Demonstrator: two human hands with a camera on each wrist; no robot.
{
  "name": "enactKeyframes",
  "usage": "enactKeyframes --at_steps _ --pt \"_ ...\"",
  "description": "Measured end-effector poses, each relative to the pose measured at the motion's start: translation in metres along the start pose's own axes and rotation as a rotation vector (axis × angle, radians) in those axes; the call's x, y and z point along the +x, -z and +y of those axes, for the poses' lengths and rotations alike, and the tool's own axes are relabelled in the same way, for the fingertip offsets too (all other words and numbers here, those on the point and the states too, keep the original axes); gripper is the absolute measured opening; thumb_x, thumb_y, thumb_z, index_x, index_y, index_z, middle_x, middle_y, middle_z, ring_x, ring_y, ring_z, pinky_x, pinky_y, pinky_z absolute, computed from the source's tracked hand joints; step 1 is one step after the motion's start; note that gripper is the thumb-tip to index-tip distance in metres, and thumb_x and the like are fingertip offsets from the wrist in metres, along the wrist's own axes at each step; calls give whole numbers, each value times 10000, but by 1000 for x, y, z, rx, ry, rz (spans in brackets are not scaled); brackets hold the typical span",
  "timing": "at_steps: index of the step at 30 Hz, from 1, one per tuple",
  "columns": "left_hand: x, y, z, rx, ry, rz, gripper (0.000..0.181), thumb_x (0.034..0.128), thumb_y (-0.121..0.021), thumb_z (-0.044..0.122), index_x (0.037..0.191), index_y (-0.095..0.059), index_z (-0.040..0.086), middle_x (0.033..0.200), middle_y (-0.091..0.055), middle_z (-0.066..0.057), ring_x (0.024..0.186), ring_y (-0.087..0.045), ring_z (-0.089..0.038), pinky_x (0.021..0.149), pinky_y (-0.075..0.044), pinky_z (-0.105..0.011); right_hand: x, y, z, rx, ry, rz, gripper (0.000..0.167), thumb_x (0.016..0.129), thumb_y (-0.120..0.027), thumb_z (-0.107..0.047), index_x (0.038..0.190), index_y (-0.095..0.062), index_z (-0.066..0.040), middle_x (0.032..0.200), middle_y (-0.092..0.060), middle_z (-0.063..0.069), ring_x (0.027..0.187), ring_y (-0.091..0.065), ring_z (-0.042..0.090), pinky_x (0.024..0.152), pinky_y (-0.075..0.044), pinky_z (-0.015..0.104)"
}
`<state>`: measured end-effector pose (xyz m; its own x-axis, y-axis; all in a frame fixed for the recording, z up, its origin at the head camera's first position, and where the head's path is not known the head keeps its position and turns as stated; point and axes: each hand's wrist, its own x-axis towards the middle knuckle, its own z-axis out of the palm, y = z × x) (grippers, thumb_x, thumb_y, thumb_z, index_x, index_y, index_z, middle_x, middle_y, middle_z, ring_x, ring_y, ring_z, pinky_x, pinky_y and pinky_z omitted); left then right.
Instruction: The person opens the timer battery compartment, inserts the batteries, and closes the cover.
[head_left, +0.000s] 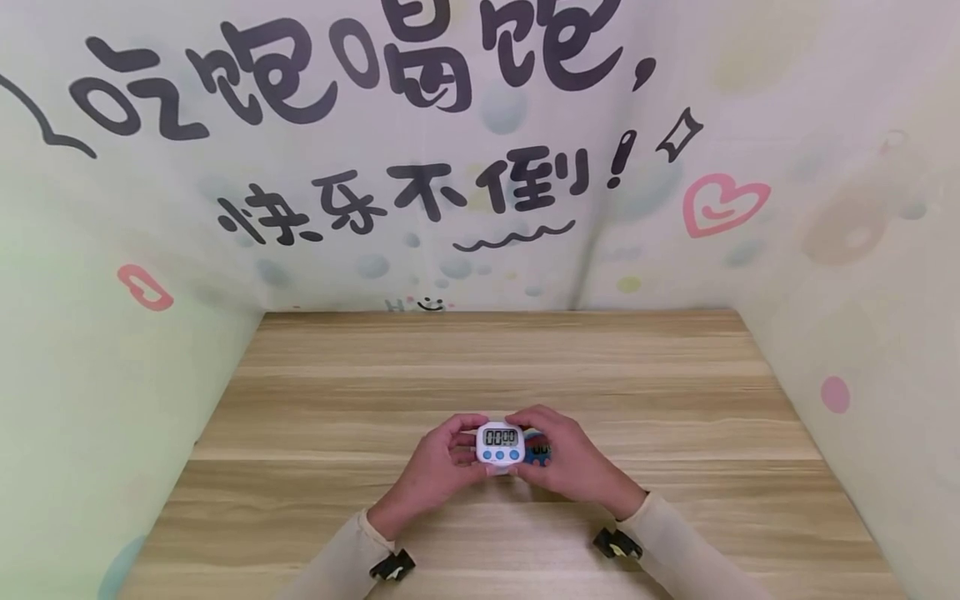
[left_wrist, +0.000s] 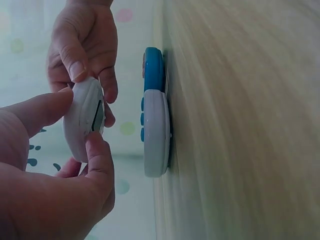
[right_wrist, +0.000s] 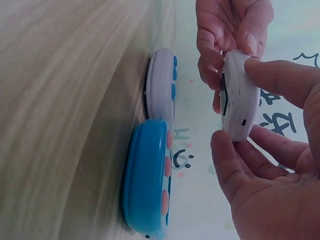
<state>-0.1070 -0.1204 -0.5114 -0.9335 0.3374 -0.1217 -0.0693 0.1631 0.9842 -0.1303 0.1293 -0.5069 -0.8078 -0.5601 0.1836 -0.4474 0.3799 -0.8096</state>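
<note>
A white digital timer [head_left: 500, 455] with blue buttons and a display of zeros is held above the table between both hands. My left hand [head_left: 438, 467] pinches its left side, while my right hand [head_left: 570, 462] grips the right side with thumb and fingers. The wrist views show the timer [left_wrist: 80, 122] raised off the surface. Under it, on the tabletop, lie a second white timer [left_wrist: 156, 135] with blue buttons and a blue timer [right_wrist: 146, 175] with pink buttons, side by side and touching. In the head view the right hand partly hides the blue one.
The wood-grain table [head_left: 487, 358] meets a printed wall [head_left: 360, 167] with dark lettering at the back. Pale side walls [head_left: 885, 317] stand at the left and right. A small black object [head_left: 393, 566] sits at each sleeve cuff.
</note>
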Motion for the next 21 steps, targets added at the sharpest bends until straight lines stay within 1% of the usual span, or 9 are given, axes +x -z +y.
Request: enactKeyframes --at_steps 2,5,9,12,14,18,21 --pt "-1 3 0 22 2 -1 658 868 -886 134 1444 -575 79 1308 -675 -177 1108 -705 -244 922 -639 -252 2 -1 -1 4 22 -4 589 870 -897 -190 1386 -635 -82 1326 -667 40 1124 -692 204 923 -667 384" --pt "-3 8 0 61 9 3 689 852 -899 135 1454 -566 91 1312 -668 -168 1112 -708 -245 924 -641 -253 7 -4 -3 -1 21 -16 598 868 -901 -208 1389 -635 -84 1339 -669 33 1148 -686 196 939 -663 377" --pt "-5 17 0 109 15 22 730 830 -909 112 1464 -549 78 1313 -661 -172 1113 -713 -258 923 -644 -259 16 -10 -6 -37 3 -30 611 855 -913 -251 1384 -643 -105 1337 -680 -13 1144 -690 153 968 -651 354" --pt "-8 23 -1 142 22 42 732 834 -901 96 1471 -541 69 1299 -659 -175 1105 -710 -252 914 -645 -255 24 -16 -8 -69 15 -36 619 850 -915 -269 1381 -647 -100 1328 -694 -14 1145 -689 152 990 -637 369" --pt "-10 27 -2 151 27 53 741 830 -898 83 1478 -537 62 1287 -660 -179 1094 -711 -247 912 -647 -258 29 -19 -9 -85 7 -44 628 845 -917 -279 1387 -649 -109 1328 -700 -17 1159 -681 146 1006 -624 379" --pt "-15 36 -5 181 26 72 750 825 -895 58 1483 -535 40 1273 -664 -184 1076 -717 -236 916 -651 -276 36 -28 -12 -125 -23 -81 633 861 -901 -331 1406 -644 -139 1324 -699 -44 1186 -653 114 1027 -592 376" --pt "-18 41 -8 218 22 89 755 815 -899 45 1480 -542 31 1286 -656 -179 1076 -719 -235 927 -651 -294 42 -35 -14 -153 -15 -105 633 874 -888 -331 1417 -640 -120 1312 -700 -34 1186 -649 110 1037 -585 376"
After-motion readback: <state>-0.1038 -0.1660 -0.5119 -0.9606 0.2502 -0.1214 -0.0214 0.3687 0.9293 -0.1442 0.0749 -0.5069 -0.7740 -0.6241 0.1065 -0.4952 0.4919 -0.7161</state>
